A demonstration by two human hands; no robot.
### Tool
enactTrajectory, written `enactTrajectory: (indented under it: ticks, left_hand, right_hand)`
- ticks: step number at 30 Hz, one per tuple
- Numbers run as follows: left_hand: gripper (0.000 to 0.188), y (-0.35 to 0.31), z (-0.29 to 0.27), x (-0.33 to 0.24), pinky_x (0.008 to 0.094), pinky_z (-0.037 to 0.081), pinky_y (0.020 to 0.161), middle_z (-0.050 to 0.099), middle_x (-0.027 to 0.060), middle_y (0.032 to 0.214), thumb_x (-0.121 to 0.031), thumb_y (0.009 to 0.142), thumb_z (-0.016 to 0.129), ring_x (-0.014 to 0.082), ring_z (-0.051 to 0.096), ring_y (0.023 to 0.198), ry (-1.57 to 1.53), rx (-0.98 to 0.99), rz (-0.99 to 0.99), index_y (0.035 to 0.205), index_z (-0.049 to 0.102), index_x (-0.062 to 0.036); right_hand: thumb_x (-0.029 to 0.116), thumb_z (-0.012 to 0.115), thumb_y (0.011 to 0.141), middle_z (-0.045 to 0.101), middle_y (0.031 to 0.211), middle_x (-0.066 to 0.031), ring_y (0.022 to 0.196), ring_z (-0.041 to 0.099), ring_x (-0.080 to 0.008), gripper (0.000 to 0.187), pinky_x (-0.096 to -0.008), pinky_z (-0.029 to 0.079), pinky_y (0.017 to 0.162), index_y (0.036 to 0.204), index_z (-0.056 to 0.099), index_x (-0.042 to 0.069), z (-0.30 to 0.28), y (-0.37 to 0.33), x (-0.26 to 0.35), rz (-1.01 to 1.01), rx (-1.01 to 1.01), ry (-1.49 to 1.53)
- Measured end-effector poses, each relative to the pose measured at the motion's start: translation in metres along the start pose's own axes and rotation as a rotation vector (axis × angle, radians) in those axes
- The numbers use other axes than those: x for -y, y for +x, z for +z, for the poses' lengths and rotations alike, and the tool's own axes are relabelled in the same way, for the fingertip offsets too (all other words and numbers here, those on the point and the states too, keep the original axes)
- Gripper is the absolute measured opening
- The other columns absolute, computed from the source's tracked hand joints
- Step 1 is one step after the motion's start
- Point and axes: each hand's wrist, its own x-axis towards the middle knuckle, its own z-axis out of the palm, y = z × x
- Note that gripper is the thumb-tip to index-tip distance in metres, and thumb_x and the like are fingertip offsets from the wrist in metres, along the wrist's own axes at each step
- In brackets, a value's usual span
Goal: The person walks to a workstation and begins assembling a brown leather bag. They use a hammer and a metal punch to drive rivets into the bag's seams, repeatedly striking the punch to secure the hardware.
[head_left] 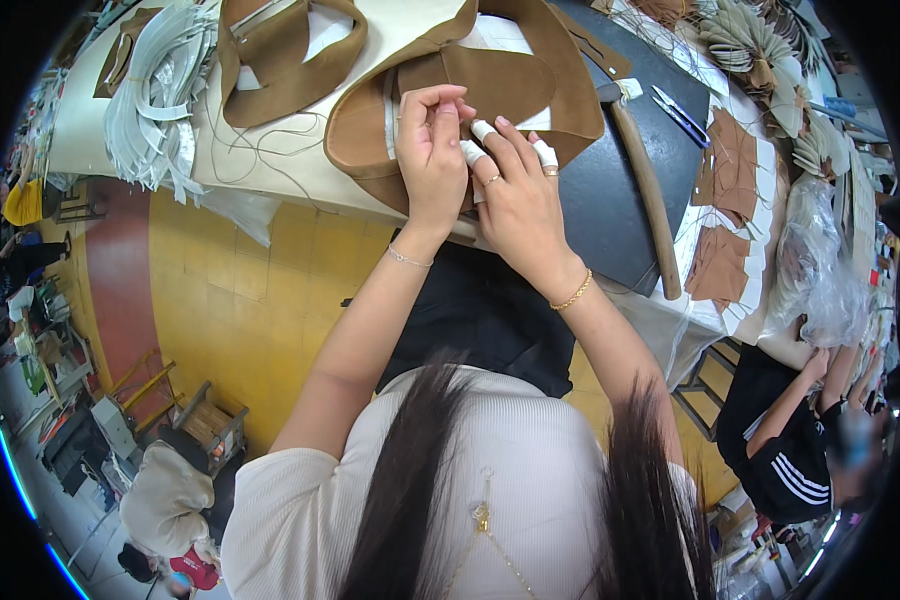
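A large brown leather piece (570, 75), curved into an open shape with a pale lining showing, lies at the table's near edge in front of me. Over its near side my left hand (433, 165) is raised, fingers curled in toward the thumb in a pinch. Whatever it pinches is too small or hidden to name. Close beside it, my right hand (525, 195) bends its fingers over the leather's near part, with white tape around several fingertips. Its thumb is mostly covered, and what those fingers grip cannot be made out.
Another brown leather piece (300, 85) and a bundle of white strips (155, 110) lie left. On a black mat (610, 200) rest a wooden-handled hammer (645, 190) and blue-handled snips (682, 118). Brown leather cut-outs (725, 170) lie right. A co-worker (790, 440) is at right.
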Motion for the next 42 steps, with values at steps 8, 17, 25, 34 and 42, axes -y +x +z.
enactTrajectory:
  ticks: [8,17,25,34,42]
  left_hand:
    - [0.014,0.0,-0.002,0.005,0.0252,0.049,0.082,0.059,0.005,0.097,-0.008,0.1,0.05,0.011,0.059,0.088,-0.082,0.106,0.036,0.112,0.056,-0.0021]
    - [0.014,0.001,-0.002,0.003,0.0258,0.049,0.082,0.058,0.0055,0.095,-0.007,0.1,0.05,0.0121,0.058,0.086,-0.132,0.112,0.006,0.11,0.057,-0.0003]
    - [0.013,0.001,-0.002,0.001,0.0259,0.048,0.08,0.059,0.0049,0.094,-0.008,0.1,0.05,0.0115,0.058,0.084,-0.136,0.082,-0.027,0.11,0.057,-0.0015]
    - [0.016,0.008,-0.022,-0.033,0.0279,0.046,0.068,0.058,0.0065,0.089,-0.015,0.101,0.05,0.0164,0.058,0.074,-0.541,0.186,-0.254,0.109,0.056,-0.0034]
    - [0.041,-0.038,-0.073,-0.099,0.0261,0.051,0.066,0.066,0.01,0.095,-0.037,0.099,0.056,0.0142,0.064,0.079,-0.448,0.538,-0.769,0.105,0.062,0.0036]
  right_hand:
    - [0.005,0.073,0.072,0.06,0.113,-0.0138,0.102,0.063,-0.0312,0.034,-0.0406,0.052,0.084,0.104,0.063,0.006,-0.028,-0.037,0.014,-0.042,-0.08,0.313]
    - [0.013,0.063,0.086,0.061,0.104,-0.0099,0.098,0.061,-0.0289,0.025,-0.0387,0.05,0.087,0.11,0.067,0.008,0.038,-0.138,-0.027,-0.093,0.717,0.181]
    - [0.025,0.06,0.09,0.062,0.101,-0.0127,0.097,0.061,-0.0306,0.022,-0.0399,0.048,0.088,0.099,0.066,0.006,0.07,-0.138,-0.047,-0.066,0.781,0.186]
    - [0.01,0.075,0.078,0.064,0.091,-0.006,0.068,0.065,-0.0204,0.013,-0.0307,0.053,0.06,0.089,0.069,0.007,-0.058,-0.099,0.027,-0.086,0.143,0.325]
    - [-0.003,0.079,0.065,0.068,0.1,-0.013,0.084,0.071,-0.0269,0.026,-0.0325,0.06,0.072,0.09,0.071,0.0,-0.084,-0.029,0.039,-0.156,-0.379,0.459]
